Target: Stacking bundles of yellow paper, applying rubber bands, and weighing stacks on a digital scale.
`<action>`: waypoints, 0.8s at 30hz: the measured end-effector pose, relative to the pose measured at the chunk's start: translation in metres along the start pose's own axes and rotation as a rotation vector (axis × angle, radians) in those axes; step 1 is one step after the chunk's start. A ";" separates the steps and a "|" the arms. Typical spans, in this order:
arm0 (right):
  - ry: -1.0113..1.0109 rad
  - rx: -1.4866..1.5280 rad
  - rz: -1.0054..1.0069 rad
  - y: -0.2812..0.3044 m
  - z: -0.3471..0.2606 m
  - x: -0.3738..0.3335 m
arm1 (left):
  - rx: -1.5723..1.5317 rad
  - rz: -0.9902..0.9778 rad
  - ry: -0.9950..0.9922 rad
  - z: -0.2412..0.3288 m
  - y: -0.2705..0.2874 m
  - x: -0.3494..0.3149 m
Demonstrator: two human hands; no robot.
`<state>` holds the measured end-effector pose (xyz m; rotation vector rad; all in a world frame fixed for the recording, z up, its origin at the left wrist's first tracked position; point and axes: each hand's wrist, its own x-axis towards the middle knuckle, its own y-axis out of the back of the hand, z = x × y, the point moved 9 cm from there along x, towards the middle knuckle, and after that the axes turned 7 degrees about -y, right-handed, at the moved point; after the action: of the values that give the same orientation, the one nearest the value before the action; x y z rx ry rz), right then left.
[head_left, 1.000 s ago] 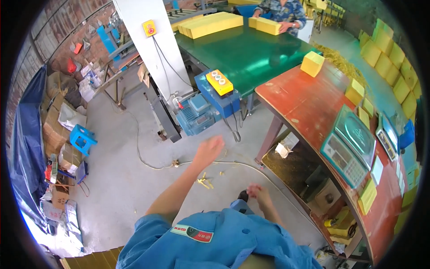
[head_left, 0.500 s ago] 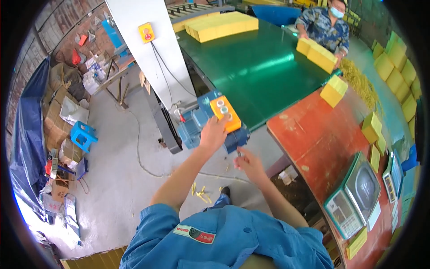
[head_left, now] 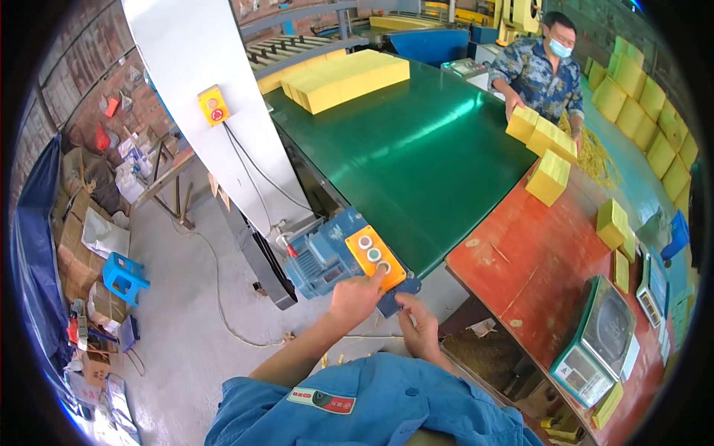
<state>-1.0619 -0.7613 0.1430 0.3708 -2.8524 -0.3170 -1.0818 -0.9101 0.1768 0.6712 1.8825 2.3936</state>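
An orange control box with three round buttons sits on top of a blue motor unit at the green belt's near corner. My left hand is at its lower end, index finger stretched onto the lowest button, with nothing held. Just right of it, my right hand is closed, thumb and fingers bent together against the lower edge of the blue unit. What those fingers pinch, if anything, is too small to make out.
Yellow paper stacks lie on the green conveyor belt. Across it, a masked co-worker handles a yellow block. A red table on the right bears scales and yellow blocks. A white pillar with a stop button stands left.
The view has tilted up and shifted, so the belt and co-worker show more fully. My left finger stays at the control box; my right hand has come up closer to the blue unit's edge.
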 end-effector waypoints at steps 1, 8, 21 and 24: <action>0.007 0.000 0.003 0.001 -0.010 0.015 | -0.006 0.013 -0.024 0.001 -0.002 0.002; 0.330 -0.426 0.046 -0.023 -0.047 0.056 | -0.001 -0.033 0.006 -0.004 -0.012 -0.002; 0.274 -0.418 0.083 -0.029 -0.028 0.059 | -0.008 -0.006 0.013 -0.004 -0.012 0.000; 0.264 -0.395 0.084 -0.026 -0.025 0.059 | -0.007 0.019 0.000 -0.001 -0.009 0.002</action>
<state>-1.1049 -0.8061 0.1725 0.1960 -2.4641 -0.7385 -1.0865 -0.9080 0.1685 0.6916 1.8752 2.4100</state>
